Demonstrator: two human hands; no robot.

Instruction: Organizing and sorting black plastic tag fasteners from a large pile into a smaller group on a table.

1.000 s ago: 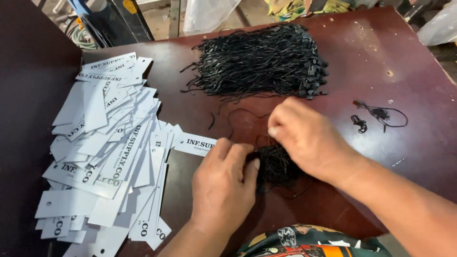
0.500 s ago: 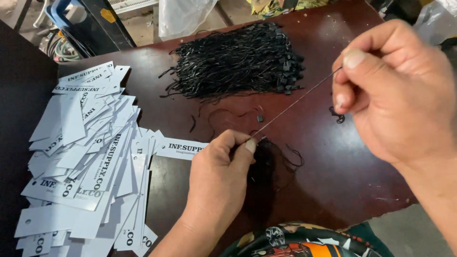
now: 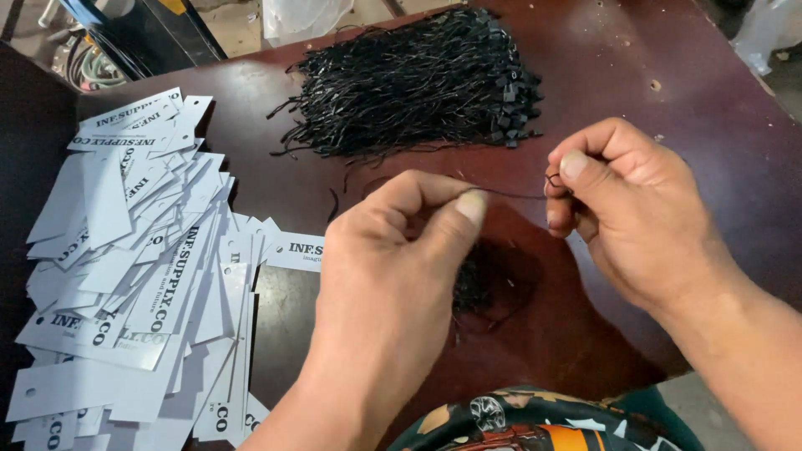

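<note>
Dark red-brown surface (image 3: 668, 50): left hand (image 3: 393, 276) and right hand (image 3: 622, 209) pinching one black string (image 3: 510, 195) taut between them, white tags (image 3: 134, 267) along left edge.

Table (image 3: 668, 50): dark reddish wood, semi-gloss, scuffed w/ small pits. Cord (image 3: 510, 194) btwn both hands: thin black string, matt. Cord pile (image 3: 418, 83): same black string w/ small plastic-looking ends. Tags (image 3: 125, 267): white card/paper, smooth, matt, printed black.
</note>
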